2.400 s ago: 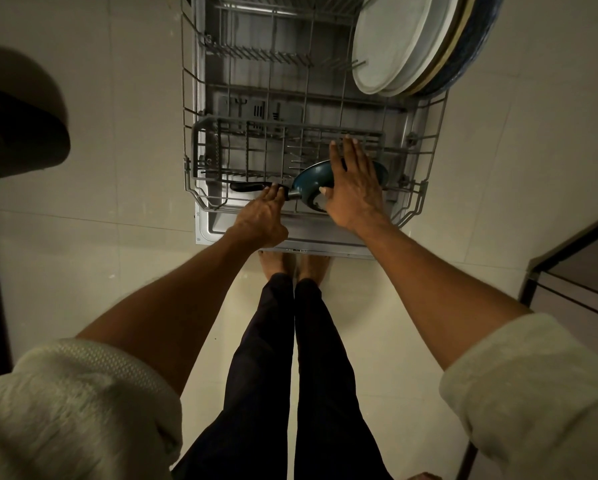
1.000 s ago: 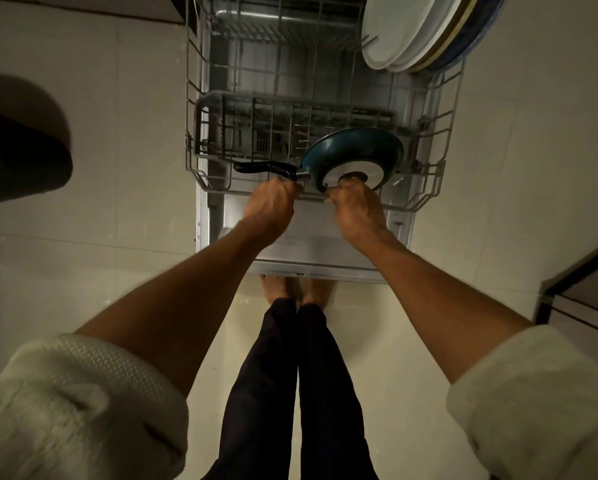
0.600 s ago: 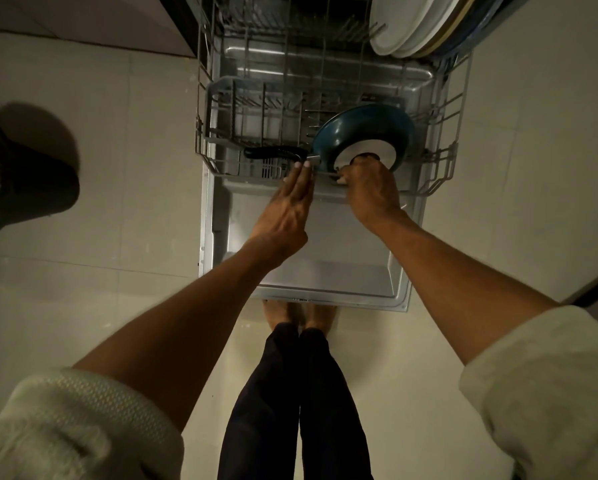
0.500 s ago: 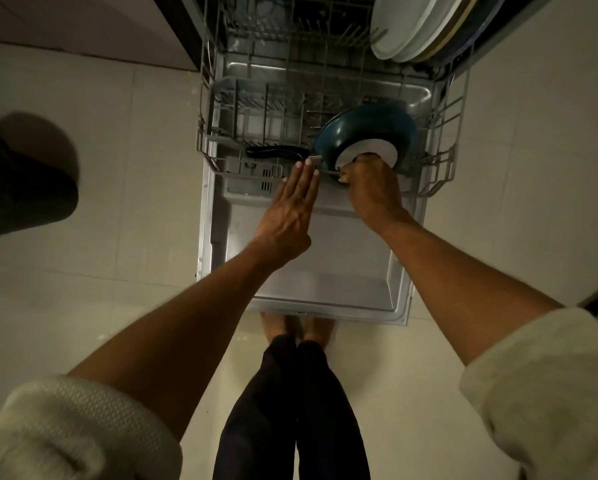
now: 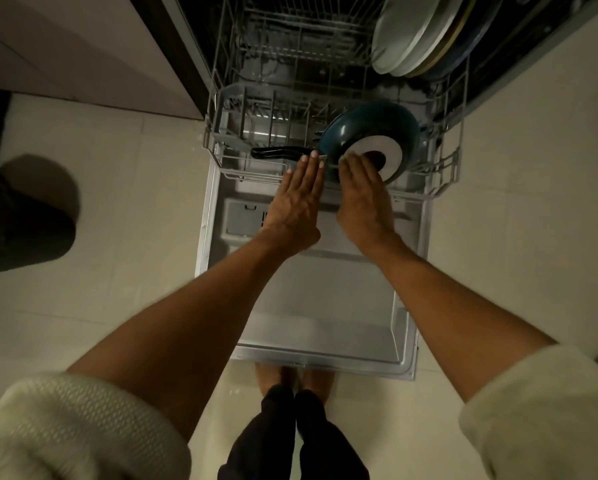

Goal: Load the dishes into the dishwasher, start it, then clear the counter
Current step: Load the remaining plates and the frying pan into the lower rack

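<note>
Your left hand [image 5: 299,199] and right hand [image 5: 361,199] lie flat-fingered, seemingly holding nothing, against the pan [image 5: 366,133] in the rack [image 5: 458,168]: stiff, weighty metal, best lifted by its black handle [image 5: 276,153]

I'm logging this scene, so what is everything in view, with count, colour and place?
pan: one, teal with black handle and pale base, on edge at the rack's front right
plates: several, white to dark, standing at the rack's back right
rack: one, grey wire, part way out of the dishwasher
door: one, grey, open flat over the floor
dark object: one, black, on the floor at left
left hand: fingers straight, tips at the pan handle
right hand: fingers straight, against the pan's base
</note>
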The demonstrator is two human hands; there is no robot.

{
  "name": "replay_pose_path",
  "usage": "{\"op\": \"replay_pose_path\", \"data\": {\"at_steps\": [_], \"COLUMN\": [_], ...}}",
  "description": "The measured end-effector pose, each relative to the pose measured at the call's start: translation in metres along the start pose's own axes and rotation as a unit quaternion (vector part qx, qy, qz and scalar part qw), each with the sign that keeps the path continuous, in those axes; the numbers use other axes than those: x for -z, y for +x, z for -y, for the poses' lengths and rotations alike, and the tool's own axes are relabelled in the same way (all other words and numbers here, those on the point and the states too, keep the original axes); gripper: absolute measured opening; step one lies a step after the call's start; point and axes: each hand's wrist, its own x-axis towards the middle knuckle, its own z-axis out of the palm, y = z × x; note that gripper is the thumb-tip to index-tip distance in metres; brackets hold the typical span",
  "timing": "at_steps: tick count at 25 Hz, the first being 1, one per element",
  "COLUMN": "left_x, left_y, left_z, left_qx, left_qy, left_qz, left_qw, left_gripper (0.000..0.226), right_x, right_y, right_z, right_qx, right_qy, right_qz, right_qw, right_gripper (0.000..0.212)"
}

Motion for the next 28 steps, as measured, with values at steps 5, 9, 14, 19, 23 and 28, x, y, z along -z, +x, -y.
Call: {"op": "replay_pose_path", "data": {"at_steps": [5, 9, 14, 19, 23, 28], "left_x": [0.013, 0.025, 0.033, 0.053, 0.063, 0.07], "left_y": [0.034, 0.062, 0.095, 0.137, 0.16, 0.176], "left_z": [0.008, 0.016, 0.024, 0.029, 0.037, 0.041], "left_qx": [0.014, 0.008, 0.014, 0.037, 0.039, 0.033], "left_qy": [-0.007, 0.012, 0.016, 0.014, 0.029, 0.037], "left_qz": [0.001, -0.018, -0.048, -0.047, -0.054, -0.07], "left_qw": [1.0, 1.0, 0.999, 0.998, 0.997, 0.996], "left_gripper": [0.115, 0.115, 0.11, 0.113, 0.112, 0.105], "right_x": [-0.022, -0.023, -0.014, -0.007, -0.001, 0.003], "right_y": [0.011, 0.042, 0.077, 0.117, 0.144, 0.163], "right_z": [0.0, -0.007, -0.02, -0.035, -0.041, -0.048], "right_qx": [-0.019, -0.038, -0.031, -0.03, -0.025, -0.019], "right_qy": [-0.043, -0.044, -0.062, -0.057, -0.055, -0.056], "right_qz": [0.021, 0.021, 0.026, 0.017, 0.019, 0.014], "right_qw": [0.999, 0.998, 0.997, 0.998, 0.998, 0.998], "right_gripper": [0.107, 0.128, 0.12, 0.123, 0.124, 0.122]}}
